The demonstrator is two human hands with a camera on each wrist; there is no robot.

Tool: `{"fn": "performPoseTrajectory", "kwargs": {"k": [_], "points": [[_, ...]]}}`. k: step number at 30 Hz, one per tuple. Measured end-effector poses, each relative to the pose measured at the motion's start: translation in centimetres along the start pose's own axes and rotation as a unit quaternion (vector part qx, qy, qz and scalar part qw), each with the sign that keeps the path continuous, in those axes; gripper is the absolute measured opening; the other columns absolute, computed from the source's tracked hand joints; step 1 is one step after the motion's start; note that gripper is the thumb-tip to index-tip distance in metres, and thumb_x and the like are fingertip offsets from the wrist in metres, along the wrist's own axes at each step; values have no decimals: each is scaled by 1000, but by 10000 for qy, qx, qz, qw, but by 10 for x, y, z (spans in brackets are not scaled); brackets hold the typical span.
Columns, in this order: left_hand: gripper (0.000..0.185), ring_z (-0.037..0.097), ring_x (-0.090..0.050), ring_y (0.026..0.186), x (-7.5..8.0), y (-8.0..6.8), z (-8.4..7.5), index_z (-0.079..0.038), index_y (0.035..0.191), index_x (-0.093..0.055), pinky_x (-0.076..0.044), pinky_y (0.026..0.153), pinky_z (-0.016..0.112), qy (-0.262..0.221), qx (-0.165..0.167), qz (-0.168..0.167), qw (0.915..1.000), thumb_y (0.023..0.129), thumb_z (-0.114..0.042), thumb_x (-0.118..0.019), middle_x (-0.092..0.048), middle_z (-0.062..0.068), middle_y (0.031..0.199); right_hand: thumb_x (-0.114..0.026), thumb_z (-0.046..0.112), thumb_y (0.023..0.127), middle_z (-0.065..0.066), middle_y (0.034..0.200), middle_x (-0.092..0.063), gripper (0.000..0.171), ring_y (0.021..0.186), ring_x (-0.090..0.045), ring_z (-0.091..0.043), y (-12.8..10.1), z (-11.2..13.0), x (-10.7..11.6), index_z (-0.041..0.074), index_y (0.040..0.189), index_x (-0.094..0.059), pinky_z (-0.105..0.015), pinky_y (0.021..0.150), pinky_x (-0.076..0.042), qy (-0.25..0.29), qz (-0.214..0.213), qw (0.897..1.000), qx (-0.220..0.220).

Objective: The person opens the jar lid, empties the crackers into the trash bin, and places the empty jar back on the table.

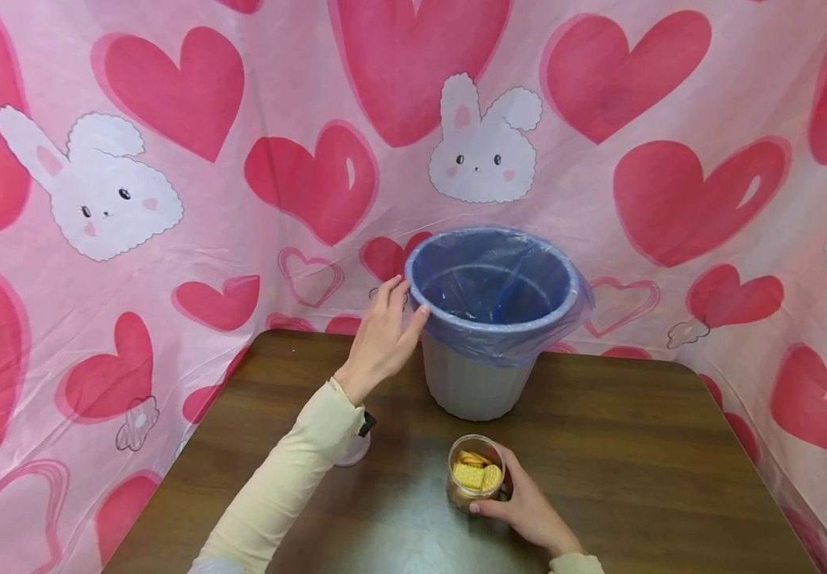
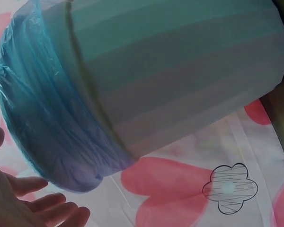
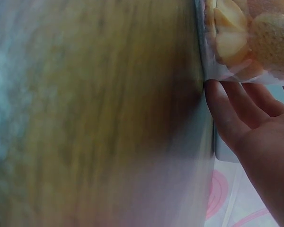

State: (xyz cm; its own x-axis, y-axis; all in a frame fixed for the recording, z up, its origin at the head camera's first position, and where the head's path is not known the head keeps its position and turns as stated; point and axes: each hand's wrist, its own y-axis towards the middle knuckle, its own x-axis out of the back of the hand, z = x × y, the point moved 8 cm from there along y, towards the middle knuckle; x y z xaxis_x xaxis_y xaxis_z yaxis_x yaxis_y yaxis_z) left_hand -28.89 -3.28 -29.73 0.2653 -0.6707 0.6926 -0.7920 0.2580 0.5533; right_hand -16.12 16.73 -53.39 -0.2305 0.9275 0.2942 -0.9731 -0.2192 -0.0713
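A clear jar point(image 1: 459, 496) of yellow crackers point(image 1: 472, 476) stands on the table, its top uncovered. My right hand point(image 1: 528, 502) grips it from the right side, thumb at the front. The right wrist view shows the fingers point(image 3: 232, 118) against the base of the jar point(image 3: 236, 73). Further back is a pale ribbed trash bin point(image 1: 478, 383) with a blue plastic liner point(image 1: 456, 339) folded over its rim. At the left of that rim is my left hand point(image 1: 380, 339), fingers extended; whether they touch the liner I cannot tell. Nothing is held in that hand.
A pale round lid-like disc point(image 1: 353, 451) lies on the brown wooden table point(image 1: 600, 478), partly hidden by my left sleeve. A pink cloth backdrop point(image 1: 298, 80) with hearts and rabbits hangs close behind the bin and along both sides of the table.
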Motion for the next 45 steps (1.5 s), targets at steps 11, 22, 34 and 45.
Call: {"fn": "performPoseTrajectory", "kwargs": {"k": [11,22,34,45], "points": [[72,31,-41,135,-6,21,-6,-2,147,-36,-36,111,49,59,94,153,9998,96,-52,-42,-35,15,151,-84,24,73,-8,146,-43,88,130,-44,-25,2,1,0,23,146,-34,-15,95,-41,41,-6,10000,80],[79,32,-32,141,-17,37,-5,-4,150,-30,-26,114,57,102,459,585,9972,94,-59,-37,-27,14,155,-85,26,72,-7,144,-46,89,127,-46,-23,3,1,1,23,145,-35,-19,95,-42,-108,-88,9999,65],[82,28,-7,151,-27,38,-6,-8,152,-25,-17,117,58,213,684,873,9936,92,-63,-37,-15,10,161,-86,24,70,-8,144,-45,92,130,-44,-26,3,2,-2,20,146,-34,-18,99,-40,-136,-20,9999,28],[82,28,-12,150,-32,41,-7,-6,151,-25,-20,115,58,301,712,1038,9916,91,-59,-43,-20,12,159,-90,23,64,-5,142,-48,96,129,-46,-22,3,4,0,18,144,-37,-21,102,-37,-138,-310,9994,21]]}}
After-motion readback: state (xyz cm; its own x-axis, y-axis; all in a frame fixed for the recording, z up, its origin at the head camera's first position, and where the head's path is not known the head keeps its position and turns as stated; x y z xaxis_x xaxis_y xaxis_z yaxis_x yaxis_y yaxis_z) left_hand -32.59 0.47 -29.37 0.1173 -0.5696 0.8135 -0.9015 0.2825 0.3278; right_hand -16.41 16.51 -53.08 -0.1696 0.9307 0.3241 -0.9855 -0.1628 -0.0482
